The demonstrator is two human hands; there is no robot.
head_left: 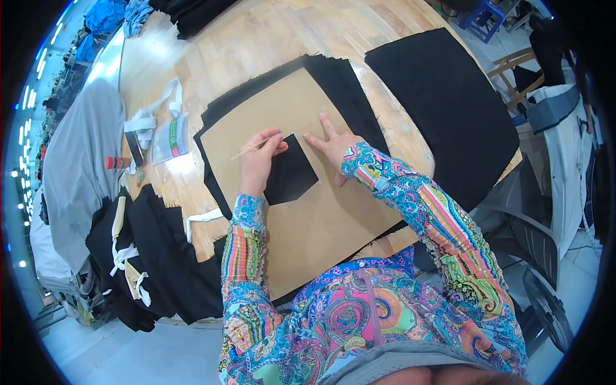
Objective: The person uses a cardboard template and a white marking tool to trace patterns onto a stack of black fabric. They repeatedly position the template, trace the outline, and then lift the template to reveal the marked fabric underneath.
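Grey cloth [417, 356] lies nearest, at six o'clock, below one patterned shirt [359, 301]. One brown sheet [308, 234] with one cut-out window [290, 172] sits mid-table over black cloth [351, 93], which borders its upper edges. The left hand [260, 154], fingers pinched together on one thin stick [241, 153], is at the window's eleven o'clock; the right hand [335, 146], fingers apart, rests flat on the sheet at its two o'clock. A narrow strip of wooden table [269, 35] separates this cloth from one black panel [443, 109] at two o'clock; a wider stretch shows toward twelve.

Bare tabletop [269, 40] gives passage beyond the tan template [340, 221]; bunched black cloth [156, 234], height unclear, obstructs near left.
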